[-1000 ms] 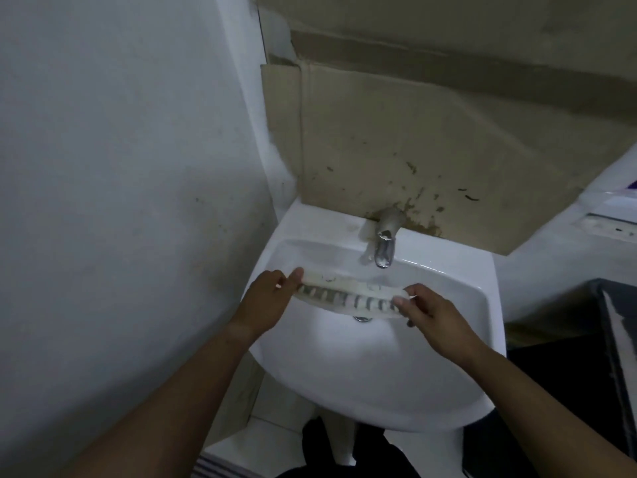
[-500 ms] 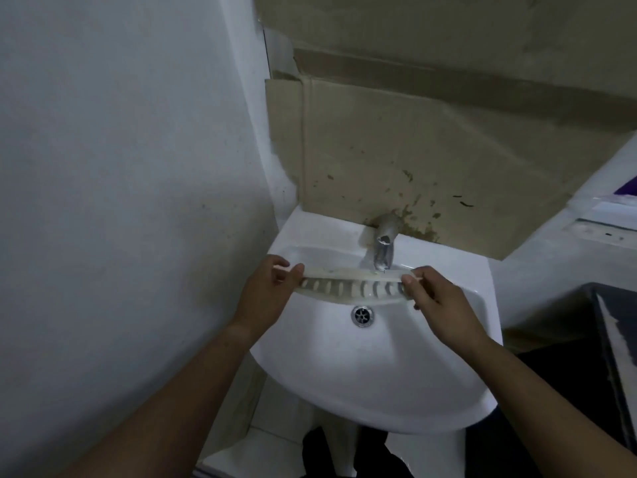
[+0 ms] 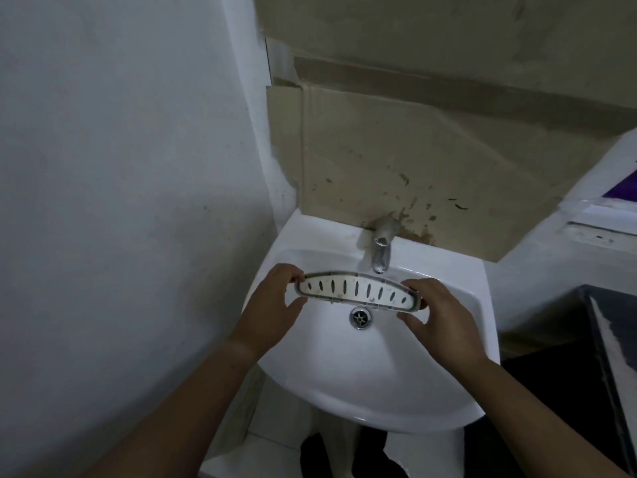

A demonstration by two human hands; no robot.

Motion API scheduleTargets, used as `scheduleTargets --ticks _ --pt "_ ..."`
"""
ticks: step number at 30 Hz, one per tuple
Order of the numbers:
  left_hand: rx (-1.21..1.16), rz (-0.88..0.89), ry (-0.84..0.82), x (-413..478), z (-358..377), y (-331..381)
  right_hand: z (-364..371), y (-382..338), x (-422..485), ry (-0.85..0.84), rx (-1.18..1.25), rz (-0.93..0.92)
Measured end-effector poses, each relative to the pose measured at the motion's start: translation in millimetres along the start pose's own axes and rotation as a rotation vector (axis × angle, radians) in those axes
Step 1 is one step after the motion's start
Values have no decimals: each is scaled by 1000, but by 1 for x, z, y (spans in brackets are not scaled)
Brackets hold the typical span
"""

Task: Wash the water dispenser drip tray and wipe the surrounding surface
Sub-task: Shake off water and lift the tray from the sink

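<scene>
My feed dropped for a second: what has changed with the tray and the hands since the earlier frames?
The drip tray has been tipped so its slotted face points up at the camera; earlier it was seen nearly edge-on. It now sits just under the faucet, clear of the drain. Left hand and right hand keep their grip on its ends. No water is running.

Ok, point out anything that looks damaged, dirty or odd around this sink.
The cardboard covering the wall behind the tap is odd: it is stained and spattered with dark marks just above the tap. The tray, held over the sink by the left hand and right hand, has grimy specks. No water is running.
</scene>
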State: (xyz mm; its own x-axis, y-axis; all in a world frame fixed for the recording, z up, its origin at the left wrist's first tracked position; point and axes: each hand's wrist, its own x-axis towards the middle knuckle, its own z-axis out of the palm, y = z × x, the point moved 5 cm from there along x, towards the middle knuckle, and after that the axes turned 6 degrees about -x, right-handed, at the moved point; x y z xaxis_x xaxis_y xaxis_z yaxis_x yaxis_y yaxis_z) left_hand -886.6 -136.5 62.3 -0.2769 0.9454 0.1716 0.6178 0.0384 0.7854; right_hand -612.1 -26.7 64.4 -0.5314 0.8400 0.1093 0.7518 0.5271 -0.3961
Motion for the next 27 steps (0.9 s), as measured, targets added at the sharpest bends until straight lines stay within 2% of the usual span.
scheduleTargets --ticks 3,5,9,14,20,23,27 --pt "-25 -18 -6 3 -3 -3 -2 1 -1 10 19 52" --pt "-93 -123 3 6 -6 -5 -3 1 -2 -17 88 105" --pt "-169 -380 40 13 -9 -10 4 0 5 -218 373 264" --pt "-111 -451 81 15 -10 -5 1 -2 8 -266 435 363" --pt "-549 -633 17 13 -1 -7 -14 3 9 -192 601 480" --pt "-611 -671 -23 9 7 -2 -15 4 0 -244 731 576" --pt "-708 -712 35 7 14 17 -32 12 -13 -201 865 634"
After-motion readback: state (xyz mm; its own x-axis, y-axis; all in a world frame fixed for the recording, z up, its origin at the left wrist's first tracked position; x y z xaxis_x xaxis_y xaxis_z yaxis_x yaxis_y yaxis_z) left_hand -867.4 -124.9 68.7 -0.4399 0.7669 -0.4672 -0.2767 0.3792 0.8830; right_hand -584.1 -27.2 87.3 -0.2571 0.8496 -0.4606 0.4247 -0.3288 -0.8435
